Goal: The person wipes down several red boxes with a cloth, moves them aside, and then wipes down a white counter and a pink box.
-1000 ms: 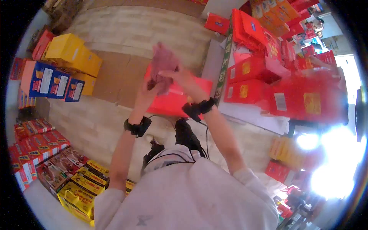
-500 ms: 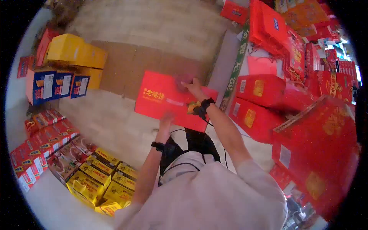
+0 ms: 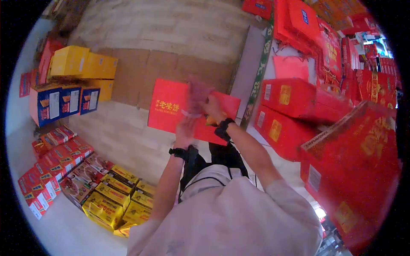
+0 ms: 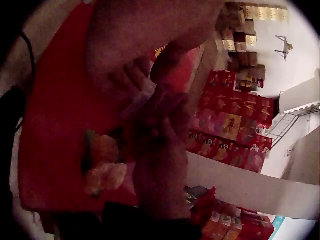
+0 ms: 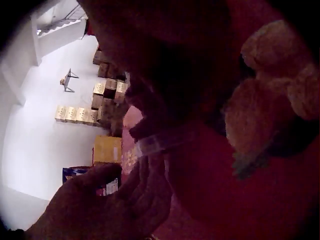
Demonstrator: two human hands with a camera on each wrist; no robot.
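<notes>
In the head view, a flat-looking red box (image 3: 164,119) sits ahead of the person, its near edge above the dark trousers (image 3: 199,163); what bears it is hidden. Its face is glossy, with golden lettering (image 3: 167,106) at the left end. The right hand (image 3: 215,109) grips a crumpled pinkish-mauve cloth (image 3: 197,94) over the box, the cloth bunched at its 10 o'clock. The left hand (image 3: 185,129) is at the right hand's 8 o'clock, over the near part of the box. Yellow boxes (image 3: 70,61) lie at the red box's 10 o'clock, large red packages (image 3: 285,96) at its 3.

In the left wrist view, the right hand comes from 6 o'clock, fingers bent into the dark, bunched cloth. The left hand looms from 12, its fingertips by a translucent strip (image 4: 137,106) over the box.

In the right wrist view, the left hand enters from 7 o'clock, thumb apart and fingers extended to that strip, not clenched. Printed golden pastries (image 5: 260,115) show towards 2 o'clock.

The cloth should be light, limp and easy to bunch in one palm. The box looks like stiff card, perhaps slippery and dentable at the corners; its weight is hard to judge, so opposite edges seem the safest hold.
</notes>
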